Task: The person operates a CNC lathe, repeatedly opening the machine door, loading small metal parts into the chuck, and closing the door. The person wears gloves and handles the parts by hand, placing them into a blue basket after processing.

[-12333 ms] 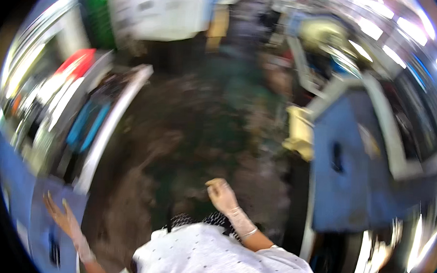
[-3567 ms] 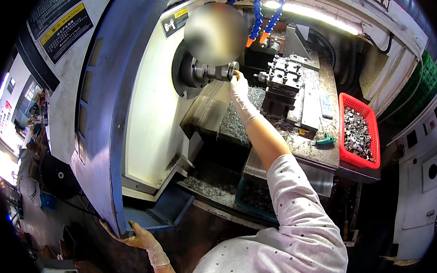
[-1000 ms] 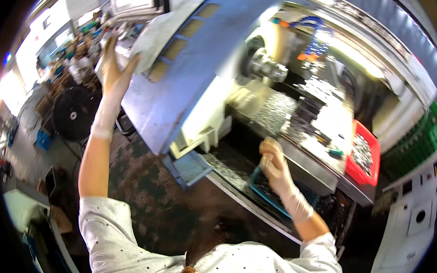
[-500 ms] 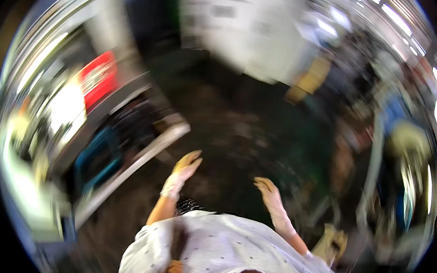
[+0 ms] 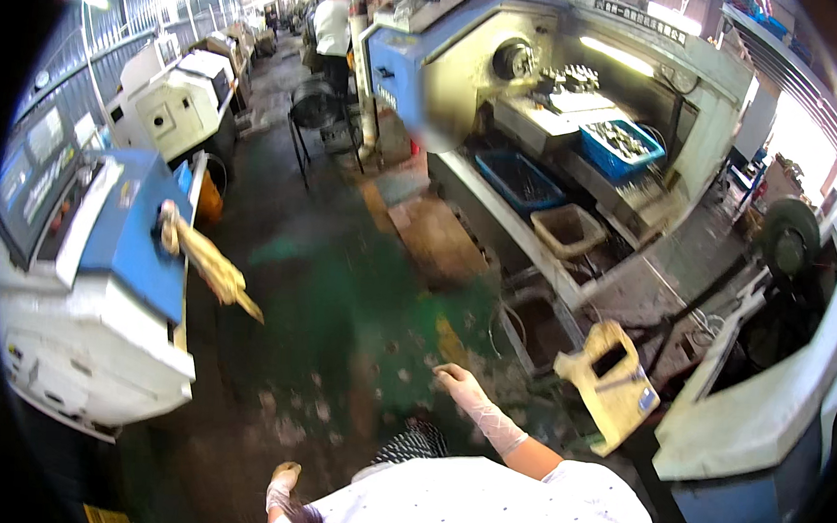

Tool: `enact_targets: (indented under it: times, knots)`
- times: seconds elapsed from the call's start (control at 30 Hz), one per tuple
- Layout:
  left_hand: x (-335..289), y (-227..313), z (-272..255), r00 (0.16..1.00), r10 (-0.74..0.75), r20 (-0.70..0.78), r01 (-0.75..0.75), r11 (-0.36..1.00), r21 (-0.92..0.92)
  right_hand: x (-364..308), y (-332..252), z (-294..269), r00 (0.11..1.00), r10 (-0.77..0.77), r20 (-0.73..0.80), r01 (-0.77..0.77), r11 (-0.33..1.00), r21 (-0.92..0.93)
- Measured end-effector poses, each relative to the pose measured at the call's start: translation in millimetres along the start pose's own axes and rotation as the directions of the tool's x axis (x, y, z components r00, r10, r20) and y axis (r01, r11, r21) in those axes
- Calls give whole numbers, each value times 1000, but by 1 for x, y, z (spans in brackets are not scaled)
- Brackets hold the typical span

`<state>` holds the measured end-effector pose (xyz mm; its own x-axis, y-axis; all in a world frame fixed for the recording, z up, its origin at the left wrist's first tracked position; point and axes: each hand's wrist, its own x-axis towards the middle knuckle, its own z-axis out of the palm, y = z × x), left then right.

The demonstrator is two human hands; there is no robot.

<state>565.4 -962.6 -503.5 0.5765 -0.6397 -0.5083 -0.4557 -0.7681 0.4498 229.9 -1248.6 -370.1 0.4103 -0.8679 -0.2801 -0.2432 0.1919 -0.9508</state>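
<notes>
Yellow plastic piece (image 5: 610,401): sits low on the right, apart from both hands. From the left, starts with a blue-and-white machine (image 5: 135,251), yellow cloth (image 5: 212,262) hanging limp at its side. Next, gloved left hand (image 5: 283,480) near the lower edge, fingers seemingly curled inward; cannot tell whether holding anything. Then gloved right hand (image 5: 467,391) above the green-stained floor (image 5: 370,287), fingers bent and close together, narrow rather than wide; nothing visible in the grasp, but cannot tell about the hidden palm side. Further right, back to the yellow plastic piece: looks light, fairly stiff with slight give, hardly fragile, perhaps slick if oily. Best held by the frame around its dark opening, fingers through, thumb outside. Farther off, inside an open machine (image 5: 726,74), a blue basket (image 5: 605,160) of metal parts, likely heavy. Last, a white machine cover (image 5: 761,403).
</notes>
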Motion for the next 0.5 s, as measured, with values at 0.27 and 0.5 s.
enact_targets:
  times: [0.27,0.5]
  knots:
    - [195,404,-135,737,647,-197,-658,753,9,122,-56,-88,929,-145,-340,169,985,43]
    - [255,681,-110,64,921,-385,-970,147,192,201,-52,-173,798,-33,-601,2,999,-52]
